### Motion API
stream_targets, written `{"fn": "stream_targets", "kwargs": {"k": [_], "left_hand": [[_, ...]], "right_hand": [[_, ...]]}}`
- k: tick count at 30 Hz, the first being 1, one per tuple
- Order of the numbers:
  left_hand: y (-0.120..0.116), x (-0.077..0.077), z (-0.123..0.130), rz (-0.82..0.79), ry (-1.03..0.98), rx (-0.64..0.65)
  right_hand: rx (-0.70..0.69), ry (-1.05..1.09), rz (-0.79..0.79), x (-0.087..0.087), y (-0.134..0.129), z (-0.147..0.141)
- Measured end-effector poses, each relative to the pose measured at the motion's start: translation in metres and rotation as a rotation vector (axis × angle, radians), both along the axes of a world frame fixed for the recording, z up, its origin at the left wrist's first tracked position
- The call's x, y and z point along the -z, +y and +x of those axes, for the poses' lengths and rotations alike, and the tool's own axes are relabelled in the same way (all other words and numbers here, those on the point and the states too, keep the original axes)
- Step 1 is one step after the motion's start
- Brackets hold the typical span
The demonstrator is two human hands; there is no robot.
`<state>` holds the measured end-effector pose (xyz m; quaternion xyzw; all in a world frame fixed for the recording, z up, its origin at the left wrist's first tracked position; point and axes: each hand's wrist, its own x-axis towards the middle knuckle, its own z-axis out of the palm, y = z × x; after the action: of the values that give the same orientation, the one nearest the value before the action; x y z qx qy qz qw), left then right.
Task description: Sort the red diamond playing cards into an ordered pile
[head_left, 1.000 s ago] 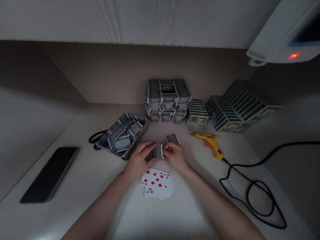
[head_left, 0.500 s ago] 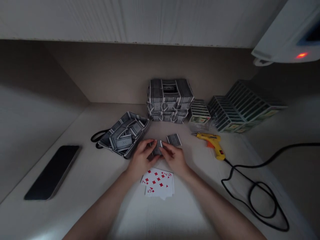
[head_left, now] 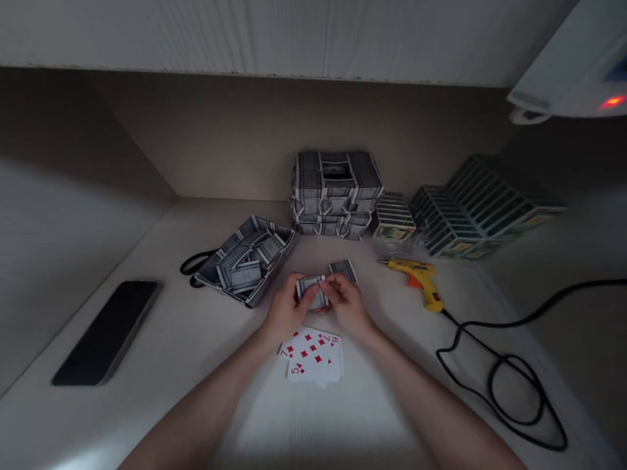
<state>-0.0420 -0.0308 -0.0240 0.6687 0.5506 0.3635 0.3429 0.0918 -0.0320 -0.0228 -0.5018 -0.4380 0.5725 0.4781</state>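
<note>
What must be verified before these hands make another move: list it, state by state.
1. Left hand on the held card: ok, thumb lies across its patterned face.
2. Right hand on the held card: ok, fingers at its right side.
3. Held card is a single layer: cannot tell, fingers hide much of it.
4. Yellow glue gun apart from the hands: ok, lying to their right, nozzle pointing left.
5. Glue gun's heat: cannot tell.
6. Black cord free of loops: not ok, it lies coiled at the right.
</note>
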Motion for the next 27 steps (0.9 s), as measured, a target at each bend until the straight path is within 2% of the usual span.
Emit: {"fn": "stream_targets", "kwargs": {"k": [5,10,13,15,19,21,24,27], "left_hand": [[-0.008,-0.005,0.010,0.043,0.097,-0.009],[-0.013,-0.004,0.013,0.068,0.155,-0.074],[-0.013,-0.003,0.012,0.020,0.072,-0.116],[-0.012,-0.003,0.012,-0.036,-0.019,-0.135],[-0.011,-0.011,0.010,-0.198,-0.299,-0.099],[-0.010,-0.014,0.008,-0.249,-0.451,-0.085],[-0.009,-0.016,0.006,-0.255,-0.574,-0.117],[-0.010,-0.012,0.004,-0.246,-0.468,-0.050]], "right_hand": [[0.129,-0.226,0.062,0.002,-0.005,-0.009],[0.207,-0.301,0.188,0.002,-0.009,-0.011],[0.218,-0.305,0.257,0.004,-0.012,-0.012],[0.190,-0.288,0.247,0.004,-0.013,-0.012],[-0.003,-0.138,0.110,0.000,-0.011,-0.010],[-0.053,-0.081,0.088,-0.002,-0.009,-0.008],[0.021,-0.069,0.102,-0.002,-0.007,-0.006],[0.103,-0.075,0.092,0.001,-0.005,-0.006]]}}
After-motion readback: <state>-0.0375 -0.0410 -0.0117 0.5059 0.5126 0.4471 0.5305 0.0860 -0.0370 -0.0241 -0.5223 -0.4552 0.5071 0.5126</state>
